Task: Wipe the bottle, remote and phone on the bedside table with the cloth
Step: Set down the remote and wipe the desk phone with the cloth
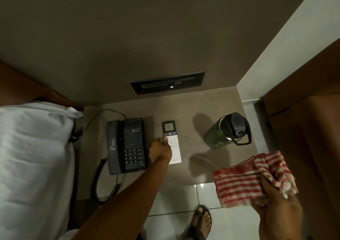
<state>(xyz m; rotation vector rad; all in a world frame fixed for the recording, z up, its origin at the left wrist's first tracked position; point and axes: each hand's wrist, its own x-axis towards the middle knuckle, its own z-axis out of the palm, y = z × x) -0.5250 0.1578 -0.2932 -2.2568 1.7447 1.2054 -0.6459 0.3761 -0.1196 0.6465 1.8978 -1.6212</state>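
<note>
Here the left hand (159,150) rests fingers on the remote (172,144), which lies lengthwise away from the person, mid-tabletop (193,166) between phone (127,146) and bottle (228,129); the right hand (279,206), nearer the bottle, clutches the cloth (246,181).

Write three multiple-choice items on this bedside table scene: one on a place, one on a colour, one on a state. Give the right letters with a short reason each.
1. Where does the remote lie on the bedside table?
A. Between the phone and the bottle
B. Left of the phone
C. On top of the phone

2. What colours is the cloth?
A. Plain blue
B. Red and white
C. Black

3. What is the left hand doing?
A. Lifting the phone's handset
B. Holding the bottle's loop
C. Touching the remote

Answers: 1 A, phone on its left and bottle on its right. 2 B, red and white checks show in the right hand. 3 C, its fingers rest on the remote's left edge.
</note>
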